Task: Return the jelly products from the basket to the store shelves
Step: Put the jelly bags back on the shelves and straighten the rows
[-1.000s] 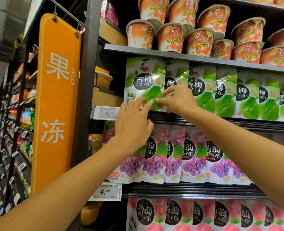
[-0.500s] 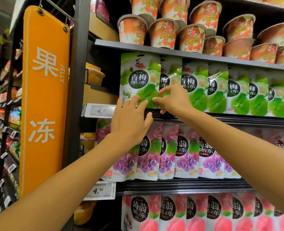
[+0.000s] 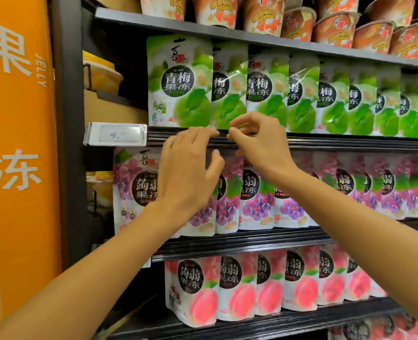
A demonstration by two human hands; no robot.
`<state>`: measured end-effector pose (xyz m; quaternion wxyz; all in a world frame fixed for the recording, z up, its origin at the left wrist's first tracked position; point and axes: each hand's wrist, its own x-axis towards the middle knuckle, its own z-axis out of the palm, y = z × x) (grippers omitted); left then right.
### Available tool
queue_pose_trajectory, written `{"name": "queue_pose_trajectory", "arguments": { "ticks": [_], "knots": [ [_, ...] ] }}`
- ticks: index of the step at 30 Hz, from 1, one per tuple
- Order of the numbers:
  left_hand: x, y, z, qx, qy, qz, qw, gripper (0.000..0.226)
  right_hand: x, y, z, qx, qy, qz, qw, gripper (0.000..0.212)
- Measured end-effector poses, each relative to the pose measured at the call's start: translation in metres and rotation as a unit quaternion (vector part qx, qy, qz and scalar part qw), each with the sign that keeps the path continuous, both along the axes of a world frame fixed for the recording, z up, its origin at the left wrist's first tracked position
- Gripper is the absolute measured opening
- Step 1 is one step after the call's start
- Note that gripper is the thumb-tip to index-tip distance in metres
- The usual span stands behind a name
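Green plum jelly pouches (image 3: 179, 82) stand in a row on the middle shelf (image 3: 325, 142), the leftmost one facing front. My left hand (image 3: 188, 168) hovers with spread fingers over the shelf's front rail, just below that pouch and in front of the purple grape jelly pouches (image 3: 254, 192). My right hand (image 3: 257, 141) is loosely curled beside it, thumb and forefinger a little apart at the bottom edge of the second green pouch (image 3: 227, 94), holding nothing. The basket is not in view.
Pink peach jelly pouches (image 3: 240, 288) fill the lower shelf and orange jelly cups (image 3: 298, 23) the top one. A price tag (image 3: 116, 134) clips to the rail at the left. An orange "JELLY" sign (image 3: 16, 143) hangs beside the dark upright post (image 3: 68, 143).
Both hands have come down off the fronts of the green pouches to the shelf rail. The camera has moved closer to the shelf.
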<state>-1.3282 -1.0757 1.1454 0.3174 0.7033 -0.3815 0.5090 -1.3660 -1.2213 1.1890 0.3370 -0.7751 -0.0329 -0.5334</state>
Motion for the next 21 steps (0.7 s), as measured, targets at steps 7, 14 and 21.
{"name": "queue_pose_trajectory", "arguments": {
  "ticks": [7,14,21],
  "knots": [
    [-0.023,-0.021,-0.067,-0.117,0.054,-0.164,0.978,0.015,-0.051,-0.022,-0.092,0.019,-0.066,0.063,0.996,0.016],
    [-0.072,-0.053,-0.192,-0.118,0.222,-0.151,0.956,0.017,-0.099,-0.077,-0.215,0.083,0.088,0.144,0.982,0.011],
    [-0.128,-0.073,-0.392,-0.084,0.448,-0.080,0.886,0.021,-0.157,-0.147,-0.418,0.197,0.331,0.184,0.904,0.020]
  ]
}}
